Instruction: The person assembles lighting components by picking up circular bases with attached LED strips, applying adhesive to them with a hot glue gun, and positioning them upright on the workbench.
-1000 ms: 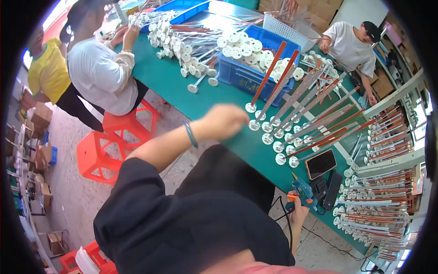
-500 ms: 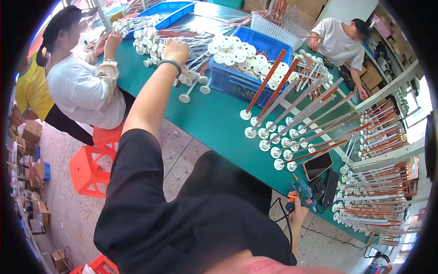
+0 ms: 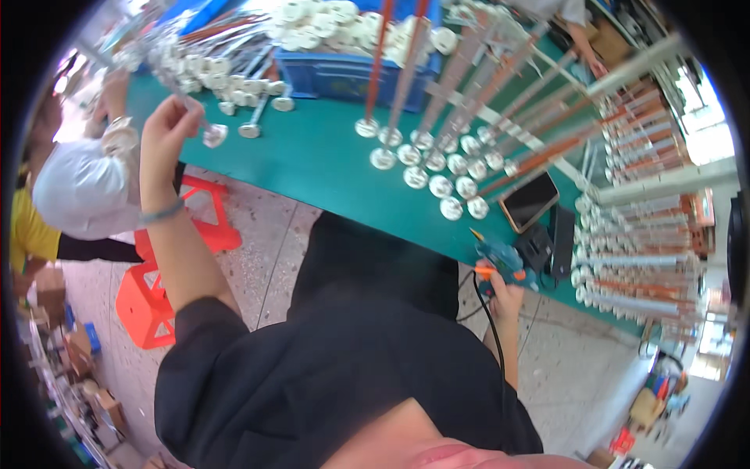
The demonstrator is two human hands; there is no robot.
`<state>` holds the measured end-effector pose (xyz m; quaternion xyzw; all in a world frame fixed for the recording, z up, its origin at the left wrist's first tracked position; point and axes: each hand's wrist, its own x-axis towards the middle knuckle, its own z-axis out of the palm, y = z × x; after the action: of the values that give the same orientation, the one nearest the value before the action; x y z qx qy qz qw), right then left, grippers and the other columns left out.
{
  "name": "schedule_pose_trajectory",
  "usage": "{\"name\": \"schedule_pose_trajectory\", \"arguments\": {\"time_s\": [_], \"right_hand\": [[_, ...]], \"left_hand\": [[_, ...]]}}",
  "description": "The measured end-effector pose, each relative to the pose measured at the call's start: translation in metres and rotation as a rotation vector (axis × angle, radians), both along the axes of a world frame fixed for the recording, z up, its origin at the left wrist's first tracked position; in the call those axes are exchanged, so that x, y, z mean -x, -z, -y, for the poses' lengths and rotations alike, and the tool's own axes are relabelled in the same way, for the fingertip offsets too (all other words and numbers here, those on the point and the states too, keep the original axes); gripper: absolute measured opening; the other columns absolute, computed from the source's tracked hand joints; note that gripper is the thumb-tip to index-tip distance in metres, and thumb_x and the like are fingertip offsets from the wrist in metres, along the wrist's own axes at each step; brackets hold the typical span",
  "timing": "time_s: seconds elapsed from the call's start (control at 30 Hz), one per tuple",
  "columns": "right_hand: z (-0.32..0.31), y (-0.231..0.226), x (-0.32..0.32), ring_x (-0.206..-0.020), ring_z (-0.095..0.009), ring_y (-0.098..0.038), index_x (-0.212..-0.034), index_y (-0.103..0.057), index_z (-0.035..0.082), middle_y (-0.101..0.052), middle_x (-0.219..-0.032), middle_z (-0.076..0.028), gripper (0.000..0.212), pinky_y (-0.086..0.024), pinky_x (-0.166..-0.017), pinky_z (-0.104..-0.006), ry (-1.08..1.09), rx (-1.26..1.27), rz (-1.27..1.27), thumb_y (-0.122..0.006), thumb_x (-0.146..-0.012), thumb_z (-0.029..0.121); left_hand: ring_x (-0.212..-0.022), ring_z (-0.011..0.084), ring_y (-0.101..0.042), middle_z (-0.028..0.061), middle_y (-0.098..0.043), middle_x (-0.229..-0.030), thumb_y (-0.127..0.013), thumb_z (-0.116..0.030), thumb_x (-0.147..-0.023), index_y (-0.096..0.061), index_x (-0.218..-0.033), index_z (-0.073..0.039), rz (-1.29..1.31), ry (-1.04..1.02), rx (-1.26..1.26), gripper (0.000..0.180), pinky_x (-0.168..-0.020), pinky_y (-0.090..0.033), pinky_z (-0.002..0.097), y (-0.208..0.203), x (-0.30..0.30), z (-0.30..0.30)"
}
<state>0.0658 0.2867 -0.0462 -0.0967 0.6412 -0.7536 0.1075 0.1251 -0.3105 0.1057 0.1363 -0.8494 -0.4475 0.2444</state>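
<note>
My left hand (image 3: 166,134) is raised over the left part of the table, closed round a thin pale rod with a white round disc (image 3: 215,136) at its lower end. The rod is smeared by motion. By the table's front edge, my right hand (image 3: 506,298) grips a teal glue gun (image 3: 506,263) with an orange trigger, its yellow tip pointing up and left. Beyond the tip, several white discs (image 3: 451,208) stand in rows with grey and red-brown rods rising from them. A heap of similar disc-ended rods (image 3: 215,70) lies beyond my left hand.
A blue crate (image 3: 328,76) full of white discs stands at the back. Beside the glue gun lie a phone (image 3: 530,202) and a black box-shaped device (image 3: 561,241). Racked rods (image 3: 637,273) fill the right side. Co-workers stand left and far right; red stools (image 3: 148,305) are at left.
My left hand has come back from the heap toward the left with a disc-ended rod in it. The right hand still holds the glue gun. The whole view has shifted.
</note>
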Motion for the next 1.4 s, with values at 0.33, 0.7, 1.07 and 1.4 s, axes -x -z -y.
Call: {"name": "schedule_pose_trajectory", "arguments": {"time_s": [0.33, 0.7, 1.07, 1.4], "right_hand": [[0.046, -0.027, 0.018, -0.082, -0.015, -0.064, -0.107, -0.065, -0.001, -0.069, -0.096, -0.009, 0.028, -0.05, -0.073, -0.0287, -0.209, -0.349, -0.185, -0.074, -0.085, 0.014], [0.061, -0.038, 0.018, -0.065, -0.019, -0.056, -0.09, -0.06, 0.0, -0.062, -0.073, -0.011, 0.032, -0.047, -0.062, -0.032, -0.159, -0.59, -0.269, -0.079, -0.081, 0.024], [0.064, -0.035, 0.018, -0.06, -0.021, -0.056, -0.088, -0.06, 0.0, -0.061, -0.07, -0.012, 0.032, -0.046, -0.059, -0.0328, -0.11, -0.602, -0.285, -0.077, -0.081, 0.026], [0.069, -0.036, 0.015, -0.06, -0.027, -0.056, -0.086, -0.059, 0.002, -0.059, -0.069, -0.012, 0.031, -0.046, -0.059, -0.0345, -0.078, -0.692, -0.32, -0.076, -0.082, 0.027]], "left_hand": [[-0.071, 0.03, -0.064, 0.014, -0.064, -0.079, -0.07, -0.008, -0.081, -0.065, -0.085, -0.001, -0.027, 0.619, 0.049, 0.009, -0.065, -0.051, 0.0346, 0.079, 0.062, -0.27], [-0.074, 0.0221, -0.069, 0.0115, -0.068, -0.083, -0.072, -0.003, -0.083, -0.064, -0.083, 0.002, 0.056, 0.668, 0.108, 0.009, -0.068, -0.053, 0.0305, 0.084, 0.077, -0.278], [-0.074, 0.0304, -0.067, 0.0145, -0.066, -0.081, -0.067, -0.002, -0.081, -0.065, -0.087, 0.0, 0.011, 0.667, 0.003, 0.006, -0.067, -0.052, 0.0335, 0.087, 0.076, -0.275], [-0.076, 0.0212, -0.071, 0.0119, -0.071, -0.083, -0.072, -0.003, -0.084, -0.062, -0.081, 0.004, 0.043, 0.682, 0.04, 0.012, -0.068, -0.055, 0.0295, 0.083, 0.077, -0.276]]}}
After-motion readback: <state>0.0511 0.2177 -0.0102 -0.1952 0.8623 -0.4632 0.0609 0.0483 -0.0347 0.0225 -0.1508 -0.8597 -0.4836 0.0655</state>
